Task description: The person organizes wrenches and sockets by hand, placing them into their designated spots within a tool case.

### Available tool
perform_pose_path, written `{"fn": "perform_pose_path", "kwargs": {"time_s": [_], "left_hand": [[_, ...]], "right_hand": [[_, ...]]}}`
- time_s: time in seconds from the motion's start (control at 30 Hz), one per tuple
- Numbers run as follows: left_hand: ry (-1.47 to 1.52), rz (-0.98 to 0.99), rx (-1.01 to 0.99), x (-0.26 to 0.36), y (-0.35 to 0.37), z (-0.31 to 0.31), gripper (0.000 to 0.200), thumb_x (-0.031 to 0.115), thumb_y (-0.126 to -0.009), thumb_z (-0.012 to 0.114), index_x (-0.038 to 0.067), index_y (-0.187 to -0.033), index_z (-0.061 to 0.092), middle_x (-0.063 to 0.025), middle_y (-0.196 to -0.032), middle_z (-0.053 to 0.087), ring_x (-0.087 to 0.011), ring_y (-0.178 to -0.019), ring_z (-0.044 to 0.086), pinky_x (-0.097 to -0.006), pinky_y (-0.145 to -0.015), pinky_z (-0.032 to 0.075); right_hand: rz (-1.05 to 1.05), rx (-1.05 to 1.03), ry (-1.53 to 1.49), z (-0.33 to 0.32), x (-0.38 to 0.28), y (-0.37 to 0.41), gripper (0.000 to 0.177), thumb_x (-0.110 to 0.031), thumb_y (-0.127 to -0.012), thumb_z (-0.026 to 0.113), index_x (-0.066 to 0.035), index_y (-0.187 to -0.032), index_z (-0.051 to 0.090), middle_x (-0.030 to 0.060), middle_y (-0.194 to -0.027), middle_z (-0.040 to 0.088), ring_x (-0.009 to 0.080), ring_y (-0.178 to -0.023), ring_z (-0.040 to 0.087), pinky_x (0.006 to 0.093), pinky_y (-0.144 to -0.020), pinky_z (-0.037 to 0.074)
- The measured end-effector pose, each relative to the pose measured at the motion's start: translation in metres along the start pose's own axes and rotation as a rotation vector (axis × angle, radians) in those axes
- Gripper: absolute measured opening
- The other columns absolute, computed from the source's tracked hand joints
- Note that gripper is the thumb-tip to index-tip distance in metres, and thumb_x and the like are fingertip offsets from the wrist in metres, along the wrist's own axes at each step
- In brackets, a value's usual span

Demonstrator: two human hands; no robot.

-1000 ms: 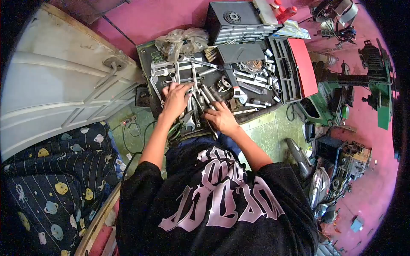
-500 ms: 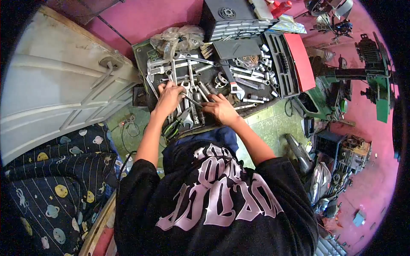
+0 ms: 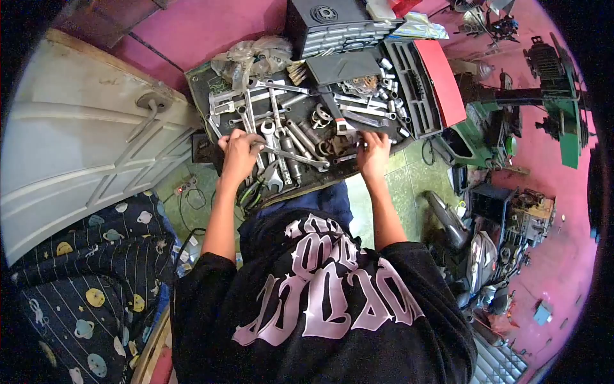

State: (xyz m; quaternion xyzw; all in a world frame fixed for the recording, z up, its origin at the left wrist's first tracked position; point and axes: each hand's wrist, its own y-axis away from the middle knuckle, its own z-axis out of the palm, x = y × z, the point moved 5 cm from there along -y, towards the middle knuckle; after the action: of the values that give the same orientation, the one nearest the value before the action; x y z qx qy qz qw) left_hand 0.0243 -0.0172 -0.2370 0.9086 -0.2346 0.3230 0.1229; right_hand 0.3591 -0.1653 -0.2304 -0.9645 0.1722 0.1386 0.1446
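Note:
A dark tool tray [image 3: 203, 86] lies on the floor in front of me, full of loose spanners [image 3: 275, 112], sockets and an adjustable wrench [image 3: 342, 125]. My left hand [image 3: 238, 155] is at the tray's near left part, closed around the end of a long spanner [image 3: 297, 157] that points right across the other tools. My right hand [image 3: 374, 152] rests palm down at the tray's near right edge, fingers spread over small spanners and sockets; I cannot see anything gripped in it.
A grey plastic case [image 3: 332, 29] and a red-lidded socket box [image 3: 441, 80] stand behind and right of the tray. Crumpled plastic bags [image 3: 252, 54] lie at its far left. A white door panel [image 3: 83, 134] lies left; green machine parts [image 3: 550, 109] stand right.
My right hand has slid from the tray's middle to its right edge. My left hand has closed on a long spanner and lifted its end over the other tools.

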Motion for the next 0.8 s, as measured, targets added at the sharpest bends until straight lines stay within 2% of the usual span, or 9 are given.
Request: {"fn": "perform_pose_path", "kwargs": {"time_s": [0.1, 0.23, 0.3, 0.37, 0.47, 0.53, 0.7, 0.77, 0.8], "left_hand": [[-0.008, -0.031, -0.025, -0.007, 0.003, 0.000, 0.012, 0.017, -0.091, 0.078, 0.016, -0.102, 0.082, -0.0067, -0.089, 0.069, -0.0248, -0.107, 0.061, -0.0462, -0.104, 0.029], [-0.010, -0.058, 0.031, -0.014, 0.014, -0.006, 0.012, 0.019, -0.090, 0.080, 0.016, -0.101, 0.083, -0.0069, -0.093, 0.069, -0.0250, -0.107, 0.062, -0.0449, -0.103, 0.028], [-0.016, -0.135, 0.018, -0.021, 0.018, -0.007, 0.012, 0.019, -0.089, 0.080, 0.016, -0.101, 0.083, -0.0070, -0.095, 0.070, -0.0248, -0.108, 0.062, -0.0449, -0.105, 0.027], [-0.007, -0.155, 0.015, -0.023, 0.023, -0.007, 0.013, 0.020, -0.089, 0.080, 0.016, -0.101, 0.082, -0.0073, -0.096, 0.072, -0.0248, -0.109, 0.062, -0.0450, -0.105, 0.027], [0.008, -0.203, 0.012, -0.025, 0.035, -0.008, 0.013, 0.021, -0.088, 0.080, 0.016, -0.100, 0.082, -0.0078, -0.099, 0.074, -0.0249, -0.109, 0.062, -0.0451, -0.105, 0.027], [0.030, -0.199, 0.041, -0.023, 0.041, -0.010, 0.013, 0.020, -0.089, 0.079, 0.016, -0.101, 0.082, -0.0084, -0.097, 0.073, -0.0253, -0.110, 0.063, -0.0452, -0.106, 0.027], [0.073, -0.235, 0.068, -0.021, 0.052, -0.017, 0.014, 0.020, -0.090, 0.079, 0.016, -0.102, 0.082, -0.0108, -0.101, 0.071, -0.0285, -0.111, 0.062, -0.0458, -0.106, 0.030], [0.104, -0.256, 0.084, -0.021, 0.053, -0.019, 0.014, 0.019, -0.090, 0.078, 0.016, -0.103, 0.082, -0.0115, -0.102, 0.071, -0.0298, -0.111, 0.062, -0.0457, -0.106, 0.031], [0.106, -0.261, 0.094, -0.020, 0.052, -0.019, 0.014, 0.019, -0.090, 0.078, 0.016, -0.103, 0.082, -0.0116, -0.104, 0.070, -0.0304, -0.110, 0.062, -0.0455, -0.105, 0.032]], "right_hand": [[0.101, 0.008, 0.112, -0.010, 0.016, 0.002, 0.034, -0.009, -0.083, 0.072, -0.011, -0.116, 0.075, 0.0093, -0.114, 0.074, 0.0378, -0.114, 0.060, 0.0517, -0.100, 0.047], [0.078, 0.026, 0.142, -0.011, 0.015, 0.001, 0.024, -0.017, -0.087, 0.074, -0.010, -0.110, 0.076, 0.0094, -0.109, 0.074, 0.0373, -0.111, 0.061, 0.0517, -0.097, 0.047], [0.081, -0.131, 0.150, -0.002, 0.002, 0.003, 0.023, -0.026, -0.090, 0.076, -0.010, -0.106, 0.075, 0.0094, -0.107, 0.074, 0.0369, -0.109, 0.061, 0.0513, -0.095, 0.047], [0.052, -0.129, 0.122, 0.007, -0.014, 0.008, 0.033, -0.038, -0.088, 0.079, -0.011, -0.106, 0.075, 0.0140, -0.104, 0.071, 0.0372, -0.108, 0.061, 0.0512, -0.095, 0.046], [0.062, -0.107, 0.181, 0.007, -0.034, 0.011, 0.038, -0.041, -0.087, 0.080, -0.012, -0.110, 0.074, 0.0159, -0.106, 0.068, 0.0381, -0.110, 0.060, 0.0516, -0.095, 0.046], [0.053, -0.144, 0.223, 0.016, -0.035, 0.014, 0.044, -0.043, -0.086, 0.081, -0.014, -0.119, 0.073, 0.0159, -0.110, 0.066, 0.0386, -0.111, 0.059, 0.0520, -0.096, 0.046], [-0.051, -0.177, 0.170, 0.024, -0.042, 0.026, 0.049, -0.040, -0.084, 0.083, -0.016, -0.125, 0.073, 0.0135, -0.115, 0.067, 0.0381, -0.113, 0.057, 0.0525, -0.100, 0.044], [-0.051, -0.182, 0.180, 0.029, -0.041, 0.031, 0.044, -0.032, -0.083, 0.082, -0.015, -0.123, 0.074, 0.0123, -0.116, 0.068, 0.0377, -0.115, 0.057, 0.0528, -0.100, 0.044], [-0.040, -0.205, 0.174, 0.031, -0.038, 0.033, 0.036, -0.019, -0.081, 0.078, -0.013, -0.117, 0.074, 0.0122, -0.114, 0.070, 0.0377, -0.115, 0.058, 0.0534, -0.100, 0.044]]}}
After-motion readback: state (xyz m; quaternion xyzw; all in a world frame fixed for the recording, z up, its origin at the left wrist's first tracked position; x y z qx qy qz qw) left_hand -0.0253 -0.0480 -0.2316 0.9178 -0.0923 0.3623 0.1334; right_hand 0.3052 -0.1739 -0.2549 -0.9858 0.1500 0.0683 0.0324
